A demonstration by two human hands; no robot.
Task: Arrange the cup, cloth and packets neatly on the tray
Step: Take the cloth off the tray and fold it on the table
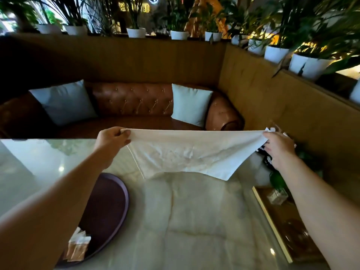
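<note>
A white cloth (187, 152) hangs spread out in the air above the glossy table (194, 221). My left hand (112, 138) pinches its upper left corner and my right hand (278, 149) pinches its upper right corner, so the top edge is pulled taut. Below my left forearm lies a dark purple oval tray (109, 201), partly hidden by the arm. Brown and white packets (78, 246) rest on the tray's near end. No cup is visible.
A small glass holder (276, 196) and a plant (276, 180) stand by the table's right edge, over a wood-framed section (272, 227). Beyond the table is a brown leather sofa (134, 102) with two pale cushions. Potted plants line the ledge behind.
</note>
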